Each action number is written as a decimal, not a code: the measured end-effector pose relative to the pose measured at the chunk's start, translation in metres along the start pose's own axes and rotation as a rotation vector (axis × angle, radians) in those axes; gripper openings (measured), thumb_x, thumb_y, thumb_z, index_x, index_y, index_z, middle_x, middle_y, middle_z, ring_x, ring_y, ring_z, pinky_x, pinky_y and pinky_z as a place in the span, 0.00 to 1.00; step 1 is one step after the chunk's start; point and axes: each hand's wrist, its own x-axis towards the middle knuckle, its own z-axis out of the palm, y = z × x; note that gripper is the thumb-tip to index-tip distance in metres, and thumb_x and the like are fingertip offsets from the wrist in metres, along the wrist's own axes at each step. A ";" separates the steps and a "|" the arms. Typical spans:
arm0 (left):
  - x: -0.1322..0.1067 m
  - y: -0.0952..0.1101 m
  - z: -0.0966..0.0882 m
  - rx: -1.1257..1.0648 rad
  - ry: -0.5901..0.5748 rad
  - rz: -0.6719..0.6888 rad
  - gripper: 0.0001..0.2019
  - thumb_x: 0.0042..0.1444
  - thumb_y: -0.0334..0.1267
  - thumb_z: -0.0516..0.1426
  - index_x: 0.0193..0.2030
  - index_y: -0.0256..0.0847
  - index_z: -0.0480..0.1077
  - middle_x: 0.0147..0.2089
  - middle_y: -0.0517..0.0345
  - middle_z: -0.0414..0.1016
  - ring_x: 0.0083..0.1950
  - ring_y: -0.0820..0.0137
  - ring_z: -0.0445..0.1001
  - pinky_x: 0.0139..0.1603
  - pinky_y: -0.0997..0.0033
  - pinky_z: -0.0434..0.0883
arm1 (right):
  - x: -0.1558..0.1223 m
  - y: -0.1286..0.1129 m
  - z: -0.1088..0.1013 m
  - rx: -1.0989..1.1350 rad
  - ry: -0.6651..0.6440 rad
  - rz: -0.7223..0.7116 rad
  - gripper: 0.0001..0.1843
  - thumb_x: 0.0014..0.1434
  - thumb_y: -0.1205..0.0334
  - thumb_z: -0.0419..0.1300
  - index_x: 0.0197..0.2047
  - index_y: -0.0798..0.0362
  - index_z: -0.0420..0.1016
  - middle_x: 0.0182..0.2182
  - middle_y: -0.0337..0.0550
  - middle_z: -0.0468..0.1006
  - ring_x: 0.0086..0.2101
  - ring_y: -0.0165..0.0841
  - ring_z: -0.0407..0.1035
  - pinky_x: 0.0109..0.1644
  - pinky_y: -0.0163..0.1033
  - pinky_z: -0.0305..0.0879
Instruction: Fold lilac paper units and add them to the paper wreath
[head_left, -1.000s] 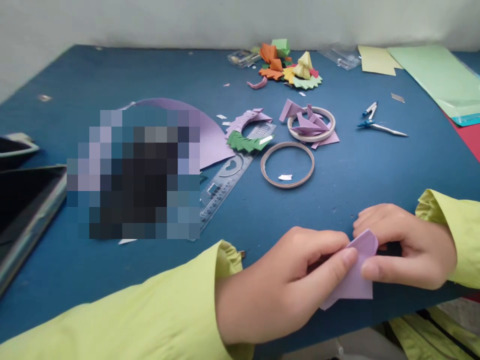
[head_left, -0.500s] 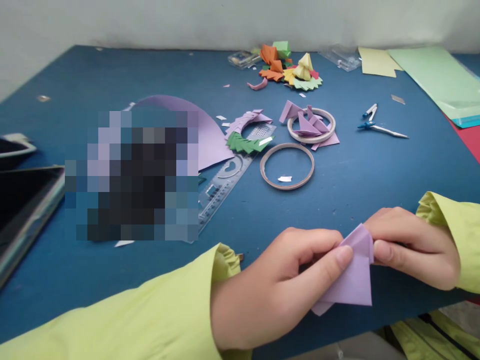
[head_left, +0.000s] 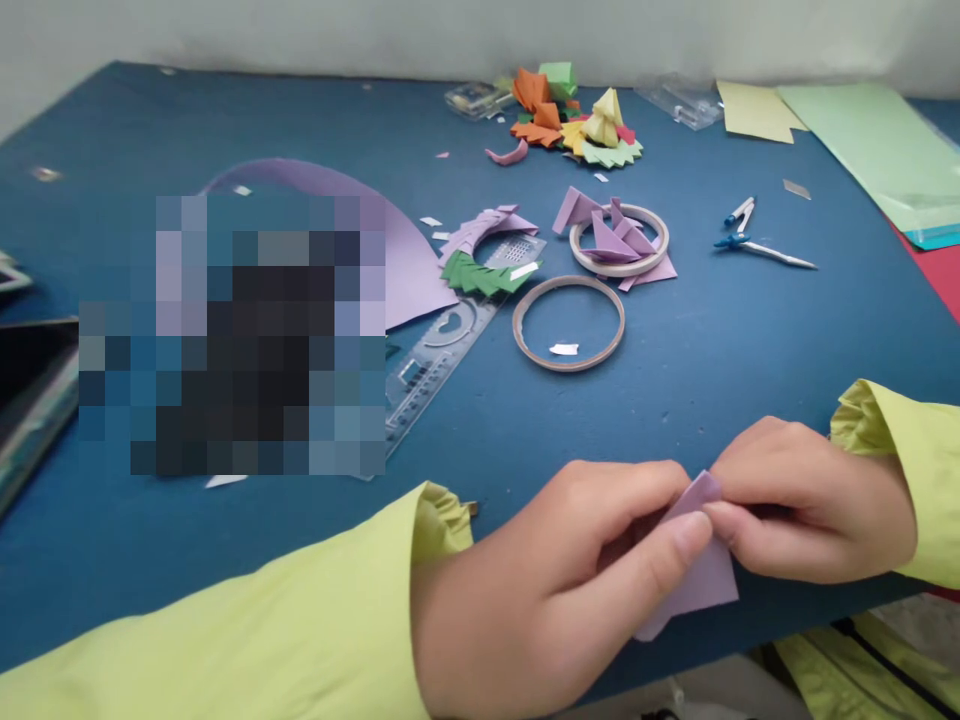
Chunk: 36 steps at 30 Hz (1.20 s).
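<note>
A small folded piece of purple paper (head_left: 701, 580) is pinched between both hands just above the near edge of the blue table (head_left: 712, 380). My left hand (head_left: 570, 570) grips its left side with thumb on top and fingers curled. My right hand (head_left: 814, 515) pinches the paper's top corner, thumb against forefinger. Both arms wear yellow-green sleeves.
Further back lie a tape ring (head_left: 568, 322), a second ring (head_left: 619, 240) holding purple folded pieces, a purple and green paper wreath (head_left: 484, 262), a clear ruler (head_left: 439, 360), a compass (head_left: 754, 245), a large purple sheet (head_left: 409, 260), coloured folded papers (head_left: 577, 125) and green sheets (head_left: 877, 150). A dark tablet (head_left: 30, 400) sits left.
The right hand has shifted its pinch up to the paper's top corner and pressed the fold flatter; the paper shows less than before. The view moved slightly.
</note>
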 end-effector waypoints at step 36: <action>-0.016 -0.010 -0.001 1.016 0.375 0.068 0.17 0.62 0.30 0.47 0.21 0.42 0.58 0.19 0.64 0.56 0.20 0.72 0.58 0.22 0.67 0.54 | 0.002 -0.004 -0.013 -0.382 0.231 0.272 0.13 0.66 0.65 0.52 0.29 0.55 0.67 0.23 0.35 0.64 0.25 0.24 0.59 0.29 0.32 0.54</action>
